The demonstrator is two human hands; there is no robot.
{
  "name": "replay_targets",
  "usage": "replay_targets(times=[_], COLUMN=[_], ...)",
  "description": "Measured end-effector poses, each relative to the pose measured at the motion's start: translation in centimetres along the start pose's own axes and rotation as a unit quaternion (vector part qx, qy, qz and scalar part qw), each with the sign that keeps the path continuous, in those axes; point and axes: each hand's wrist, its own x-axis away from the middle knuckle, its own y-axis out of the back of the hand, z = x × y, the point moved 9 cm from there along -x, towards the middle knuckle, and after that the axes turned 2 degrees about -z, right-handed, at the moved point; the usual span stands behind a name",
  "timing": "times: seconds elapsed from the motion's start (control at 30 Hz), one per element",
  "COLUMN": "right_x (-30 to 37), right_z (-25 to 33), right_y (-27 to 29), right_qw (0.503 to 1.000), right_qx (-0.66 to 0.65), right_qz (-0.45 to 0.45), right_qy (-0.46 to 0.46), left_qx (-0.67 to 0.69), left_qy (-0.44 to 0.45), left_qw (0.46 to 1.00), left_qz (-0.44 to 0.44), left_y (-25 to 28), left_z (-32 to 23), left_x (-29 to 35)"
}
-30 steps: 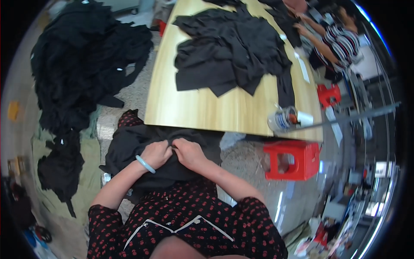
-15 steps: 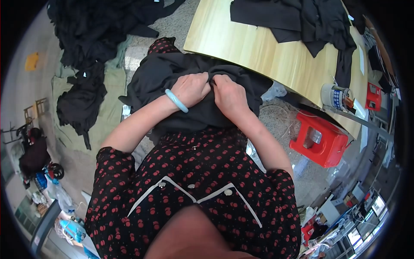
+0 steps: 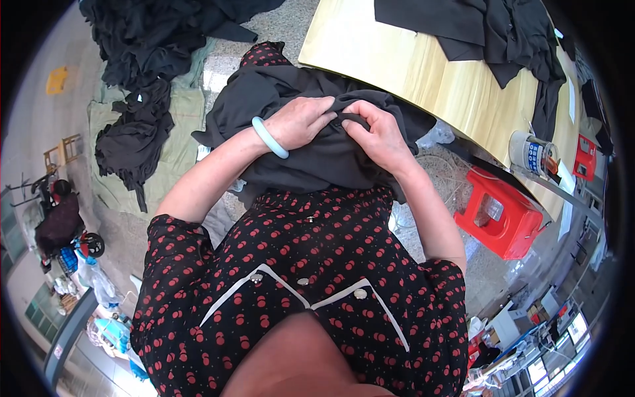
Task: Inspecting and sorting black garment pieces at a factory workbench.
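A black garment (image 3: 291, 169) lies bunched across my lap, its kind hidden by the folds. My left hand (image 3: 305, 123), with a pale blue bangle at the wrist, is closed on a fold of it, fingertips pointing right. Close beside it, my right hand (image 3: 378, 135) pinches a raised edge of the same cloth between thumb and curled fingers. A small gap with dark fabric running across it separates the two hands. Whatever fine detail lies under the fingertips is too small to make out.
A pale wooden table (image 3: 397, 56) stands ahead to the right, bearing black garments (image 3: 463, 26) and a tub (image 3: 529, 153) near its edge. Below it is a red plastic stool (image 3: 506, 215). At the left, black clothes (image 3: 135, 135) lie heaped on a green cloth (image 3: 188, 122).
My hands have moved slightly apart, the right one shifting rightward and turning with a fold of the garment. The whole view has also shifted a little.
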Motion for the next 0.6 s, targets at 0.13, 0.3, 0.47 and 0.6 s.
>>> replay_targets(times=[0.13,0.3,0.47,0.6], right_x=[0.1,-0.3,0.2,0.4], right_z=[0.3,1.4,4.5,4.3], right_y=[0.1,-0.3,-1.0,2.0], right_qw=[0.998,1.0,0.993,0.994], right_qx=[-0.06,0.014,-0.098,-0.088], right_qz=[-0.032,0.001,0.051,-0.055], right_qy=[0.012,0.001,0.045,0.046], left_qx=[0.049,0.125,0.136,0.222], left_qy=[0.012,0.085,0.143,0.198], left_qw=[0.998,0.988,0.973,0.95], left_qz=[0.03,0.0,0.122,-0.095], left_y=[0.1,1.3,1.3,9.8], left_z=[0.1,0.4,-0.3,3.0], left_x=[0.1,1.3,2.8,7.0])
